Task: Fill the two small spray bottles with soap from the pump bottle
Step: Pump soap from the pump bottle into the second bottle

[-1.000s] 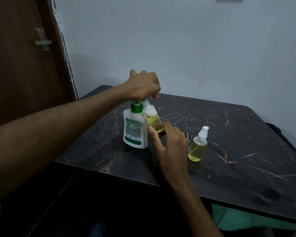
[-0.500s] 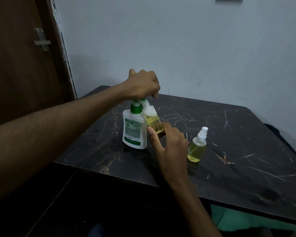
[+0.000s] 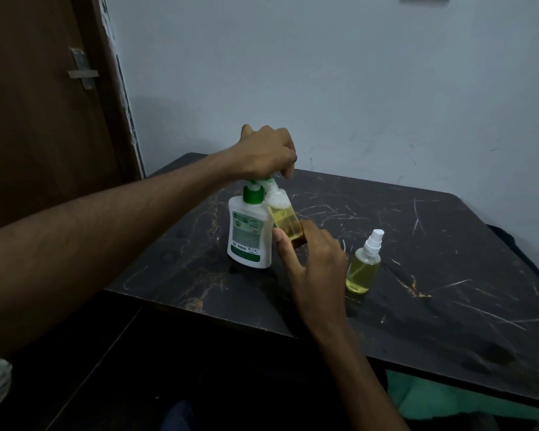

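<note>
Little has shifted: left hand [image 3: 266, 152] presses the white, green-collared pump bottle [image 3: 249, 233]; right hand [image 3: 313, 262] fingers pinch the tilted, uncapped clear plastic bottle [image 3: 285, 217] beneath its nozzle. Froth crowds its neck; further pumping risks overflow onto the table [image 3: 448, 275].

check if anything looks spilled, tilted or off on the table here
No spill shows on the table. The open spray bottle in the right hand is tilted under the pump bottle nozzle, with white foam at its neck. The left hand covers the pump. The capped spray bottle stands upright.
</note>
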Action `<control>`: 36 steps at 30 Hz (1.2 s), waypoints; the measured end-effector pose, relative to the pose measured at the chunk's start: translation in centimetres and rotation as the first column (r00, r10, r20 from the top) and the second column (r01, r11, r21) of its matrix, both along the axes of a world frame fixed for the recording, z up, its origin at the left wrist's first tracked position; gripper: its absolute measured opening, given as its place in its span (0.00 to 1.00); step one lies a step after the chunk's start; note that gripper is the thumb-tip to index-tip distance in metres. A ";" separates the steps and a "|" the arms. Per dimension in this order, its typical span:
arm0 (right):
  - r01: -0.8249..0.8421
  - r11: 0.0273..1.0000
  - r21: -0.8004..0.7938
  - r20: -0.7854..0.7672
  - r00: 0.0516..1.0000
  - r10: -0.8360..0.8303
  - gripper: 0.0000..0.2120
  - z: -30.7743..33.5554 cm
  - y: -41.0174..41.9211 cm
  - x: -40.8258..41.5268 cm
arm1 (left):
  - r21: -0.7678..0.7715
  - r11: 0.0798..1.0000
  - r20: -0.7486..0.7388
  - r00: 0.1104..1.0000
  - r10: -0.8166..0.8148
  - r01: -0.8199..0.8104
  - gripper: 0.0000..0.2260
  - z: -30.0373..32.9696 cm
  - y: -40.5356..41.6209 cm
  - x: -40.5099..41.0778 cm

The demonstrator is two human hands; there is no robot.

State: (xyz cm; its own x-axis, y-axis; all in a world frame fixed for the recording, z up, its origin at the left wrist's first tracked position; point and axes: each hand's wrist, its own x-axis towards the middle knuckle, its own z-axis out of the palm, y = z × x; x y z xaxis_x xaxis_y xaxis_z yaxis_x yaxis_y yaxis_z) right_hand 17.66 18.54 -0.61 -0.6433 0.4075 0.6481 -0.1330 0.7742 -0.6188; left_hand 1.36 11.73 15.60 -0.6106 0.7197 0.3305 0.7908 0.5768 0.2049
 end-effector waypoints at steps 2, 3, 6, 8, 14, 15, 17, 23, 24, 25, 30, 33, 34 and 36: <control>0.001 1.000 0.003 -0.002 1.000 -0.001 0.21 0.0 0.0 0.0 | -0.003 1.000 0.001 1.000 -0.003 0.003 0.08 -0.1 -0.1 0.1; 0.002 1.000 0.005 -0.002 1.000 -0.002 0.21 0.0 0.0 0.0 | -0.003 1.000 0.001 1.000 -0.003 0.003 0.08 0.0 -0.1 0.1; 0.013 1.000 0.015 0.004 1.000 -0.013 0.20 0.1 0.0 0.1 | -0.002 1.000 -0.003 1.000 0.000 0.000 0.09 0.2 -0.1 0.2; 0.012 1.000 0.011 0.004 1.000 -0.012 0.20 0.0 0.0 0.0 | 0.007 1.000 -0.005 1.000 0.001 -0.001 0.10 0.3 -0.1 0.2; 0.003 1.000 0.005 0.006 1.000 -0.003 0.23 -0.1 0.1 -0.2 | -0.020 1.000 -0.017 1.000 -0.003 0.003 0.07 0.0 -0.1 0.1; 0.001 1.000 0.007 0.008 1.000 -0.001 0.23 -0.1 0.1 -0.2 | -0.029 1.000 -0.022 1.000 -0.007 0.006 0.07 0.1 -0.1 0.1; -0.004 1.000 0.009 0.013 1.000 0.004 0.23 0.0 0.1 -0.1 | -0.045 0.999 -0.044 0.999 -0.013 0.011 0.08 0.3 -0.1 0.3; -0.002 1.000 0.012 0.007 1.000 0.002 0.24 0.0 0.1 -0.1 | -0.022 1.000 -0.041 0.999 -0.009 0.008 0.08 0.3 0.1 0.3; -0.004 1.000 0.012 0.003 1.000 0.004 0.24 0.0 0.1 -0.1 | -0.028 1.000 -0.049 0.999 -0.014 0.012 0.08 0.1 0.0 0.4; -0.007 1.000 0.011 -0.001 1.000 0.007 0.24 0.0 0.1 -0.1 | -0.031 0.999 -0.054 0.998 -0.016 0.014 0.08 0.0 0.0 0.4; -0.008 1.000 0.012 -0.005 1.000 0.008 0.24 0.0 0.1 0.0 | -0.003 1.000 -0.054 0.999 -0.002 0.002 0.09 0.3 -0.1 0.3; -0.005 1.000 0.013 0.000 1.000 0.005 0.23 0.0 0.1 0.0 | -0.009 1.000 -0.046 0.999 0.003 -0.004 0.09 0.3 0.1 0.4; -0.006 1.000 0.014 -0.002 1.000 0.006 0.23 0.0 0.1 -0.1 | -0.019 1.000 -0.051 0.999 -0.002 0.001 0.09 0.3 0.0 0.4; -0.010 1.000 0.009 -0.003 1.000 0.010 0.22 0.0 0.1 -0.1 | -0.036 0.999 -0.072 0.997 -0.011 0.008 0.09 0.3 0.0 0.3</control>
